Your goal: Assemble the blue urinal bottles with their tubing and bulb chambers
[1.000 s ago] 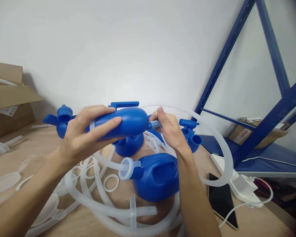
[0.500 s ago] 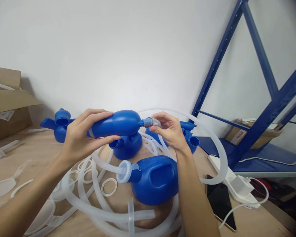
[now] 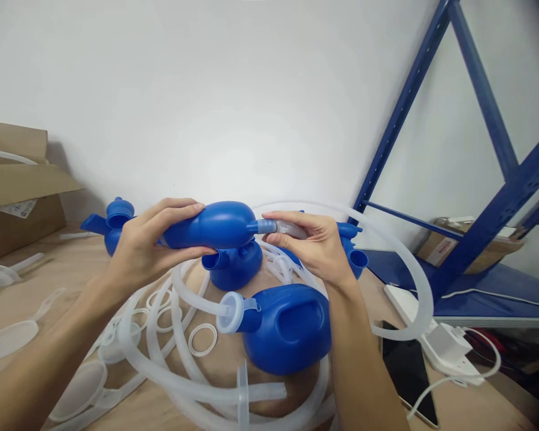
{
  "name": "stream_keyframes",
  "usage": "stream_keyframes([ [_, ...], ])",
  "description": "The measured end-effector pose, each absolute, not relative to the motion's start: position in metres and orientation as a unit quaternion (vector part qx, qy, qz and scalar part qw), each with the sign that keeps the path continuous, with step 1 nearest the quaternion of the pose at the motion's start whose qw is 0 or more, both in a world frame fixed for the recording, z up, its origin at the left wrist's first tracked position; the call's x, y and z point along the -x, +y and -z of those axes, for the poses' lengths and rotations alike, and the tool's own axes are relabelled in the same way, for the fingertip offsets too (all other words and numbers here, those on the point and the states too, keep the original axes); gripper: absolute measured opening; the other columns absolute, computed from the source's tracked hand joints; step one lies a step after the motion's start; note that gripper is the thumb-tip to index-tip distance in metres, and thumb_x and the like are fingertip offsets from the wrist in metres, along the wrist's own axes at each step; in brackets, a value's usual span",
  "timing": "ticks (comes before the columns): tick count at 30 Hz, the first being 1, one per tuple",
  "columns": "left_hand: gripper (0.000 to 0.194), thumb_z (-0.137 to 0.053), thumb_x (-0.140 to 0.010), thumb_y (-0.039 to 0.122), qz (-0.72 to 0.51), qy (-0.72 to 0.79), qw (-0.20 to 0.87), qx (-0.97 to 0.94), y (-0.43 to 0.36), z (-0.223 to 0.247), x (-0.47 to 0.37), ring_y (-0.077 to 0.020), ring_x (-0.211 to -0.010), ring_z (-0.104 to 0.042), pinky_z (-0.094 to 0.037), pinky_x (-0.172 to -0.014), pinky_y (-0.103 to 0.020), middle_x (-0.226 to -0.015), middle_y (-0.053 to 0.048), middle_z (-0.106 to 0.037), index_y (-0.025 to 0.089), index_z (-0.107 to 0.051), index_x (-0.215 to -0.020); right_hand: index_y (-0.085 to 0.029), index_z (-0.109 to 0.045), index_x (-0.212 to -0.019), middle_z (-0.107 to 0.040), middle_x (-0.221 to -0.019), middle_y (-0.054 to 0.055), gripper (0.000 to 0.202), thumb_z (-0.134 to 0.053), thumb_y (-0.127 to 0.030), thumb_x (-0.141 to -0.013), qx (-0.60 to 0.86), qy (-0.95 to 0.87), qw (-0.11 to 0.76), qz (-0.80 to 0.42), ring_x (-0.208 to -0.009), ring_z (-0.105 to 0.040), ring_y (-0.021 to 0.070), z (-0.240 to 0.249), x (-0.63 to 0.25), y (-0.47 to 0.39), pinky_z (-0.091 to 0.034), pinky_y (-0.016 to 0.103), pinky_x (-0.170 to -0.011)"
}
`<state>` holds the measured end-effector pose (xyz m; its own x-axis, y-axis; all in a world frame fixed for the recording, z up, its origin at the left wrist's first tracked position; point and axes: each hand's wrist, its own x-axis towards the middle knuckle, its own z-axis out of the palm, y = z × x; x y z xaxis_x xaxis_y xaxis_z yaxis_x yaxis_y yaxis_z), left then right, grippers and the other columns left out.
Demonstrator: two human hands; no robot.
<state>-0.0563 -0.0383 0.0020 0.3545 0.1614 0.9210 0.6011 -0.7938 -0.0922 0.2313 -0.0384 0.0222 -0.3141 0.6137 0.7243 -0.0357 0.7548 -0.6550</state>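
My left hand (image 3: 161,230) is wrapped round a rounded blue plastic part (image 3: 229,224), held level above the table. From its right end a narrow blue nozzle enters a translucent tube (image 3: 287,228). The fingers of my right hand (image 3: 312,242) pinch that tube just beyond the joint. Below them a blue bottle (image 3: 285,329) lies on the table, with a translucent cap (image 3: 230,312) and hose at its neck. Another blue bottle (image 3: 238,266) is behind it. Coiled translucent tubing (image 3: 161,371) surrounds the front bottle.
White rings (image 3: 202,340) and clear lids (image 3: 78,389) lie on the table (image 3: 139,410). A phone (image 3: 408,371) and power strip (image 3: 449,353) are at right, by a blue shelf frame (image 3: 399,108). An open carton (image 3: 22,221) stands at left.
My right hand has shifted slightly right, and its fingers now lie straighter along the tube. The tube sits straighter in line with the nozzle. The view has shifted a little.
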Motion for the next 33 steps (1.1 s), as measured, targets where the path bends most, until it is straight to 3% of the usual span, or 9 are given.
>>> stream_keyframes([
  [7, 0.057, -0.085, -0.080, 0.048, 0.531, -0.249, 0.141, 0.798, -0.028, 0.002, 0.062, -0.0280, -0.110, -0.072, -0.061, -0.095, -0.044, -0.122, -0.005, -0.073, 0.033, -0.064, -0.131, -0.029, -0.082, -0.109, -0.082, -0.106, 0.001, 0.030, -0.085, -0.018, -0.082, 0.207, -0.771, 0.568, -0.201, -0.098, -0.078, 0.0231, -0.023, -0.224, -0.047, -0.067, 0.038, -0.088],
  [12, 0.059, -0.087, -0.077, 0.051, 0.543, -0.244, 0.127, 0.794, -0.022, 0.007, 0.064, -0.0288, -0.109, -0.072, -0.062, -0.094, -0.045, -0.120, -0.006, -0.074, 0.030, -0.065, -0.128, -0.030, -0.080, -0.115, -0.083, -0.101, 0.002, 0.030, -0.078, -0.017, -0.089, 0.229, -0.801, 0.547, -0.079, -0.092, -0.077, 0.0210, -0.026, -0.222, -0.054, -0.064, 0.038, -0.086],
  [19, 0.055, -0.085, -0.081, 0.043, 0.530, -0.241, 0.176, 0.794, -0.027, 0.007, 0.062, -0.0293, -0.112, -0.072, -0.063, -0.093, -0.045, -0.125, -0.007, -0.072, 0.032, -0.063, -0.131, -0.029, -0.082, -0.112, -0.082, -0.105, 0.003, 0.028, -0.083, -0.024, -0.084, 0.220, -0.778, 0.552, -0.203, -0.091, -0.078, 0.0227, -0.020, -0.216, -0.047, -0.066, 0.037, -0.081],
  [24, 0.054, -0.084, -0.083, 0.042, 0.523, -0.254, 0.189, 0.791, -0.035, -0.003, 0.062, -0.0292, -0.113, -0.072, -0.063, -0.095, -0.048, -0.126, -0.004, -0.072, 0.039, -0.062, -0.132, -0.027, -0.080, -0.115, -0.081, -0.106, 0.003, 0.032, -0.084, -0.030, -0.084, 0.228, -0.783, 0.528, -0.237, -0.098, -0.076, 0.0240, -0.024, -0.219, -0.044, -0.065, 0.041, -0.088],
  [28, 0.050, -0.082, -0.084, 0.045, 0.527, -0.266, 0.188, 0.785, -0.034, -0.003, 0.062, -0.0295, -0.114, -0.071, -0.061, -0.096, -0.050, -0.125, -0.004, -0.072, 0.033, -0.063, -0.129, -0.030, -0.076, -0.124, -0.079, -0.115, 0.002, 0.038, -0.082, -0.033, -0.086, 0.260, -0.802, 0.503, -0.191, -0.104, -0.075, 0.0245, -0.030, -0.234, -0.045, -0.063, 0.041, -0.092],
  [33, 0.048, -0.080, -0.083, 0.050, 0.524, -0.281, 0.179, 0.784, -0.031, -0.004, 0.066, -0.0276, -0.109, -0.073, -0.062, -0.091, -0.047, -0.118, -0.002, -0.074, 0.031, -0.066, -0.125, -0.028, -0.079, -0.111, -0.081, -0.109, 0.002, 0.023, -0.079, -0.027, -0.089, 0.239, -0.817, 0.522, -0.058, -0.102, -0.075, 0.0232, -0.030, -0.244, -0.043, -0.062, 0.035, -0.084],
])
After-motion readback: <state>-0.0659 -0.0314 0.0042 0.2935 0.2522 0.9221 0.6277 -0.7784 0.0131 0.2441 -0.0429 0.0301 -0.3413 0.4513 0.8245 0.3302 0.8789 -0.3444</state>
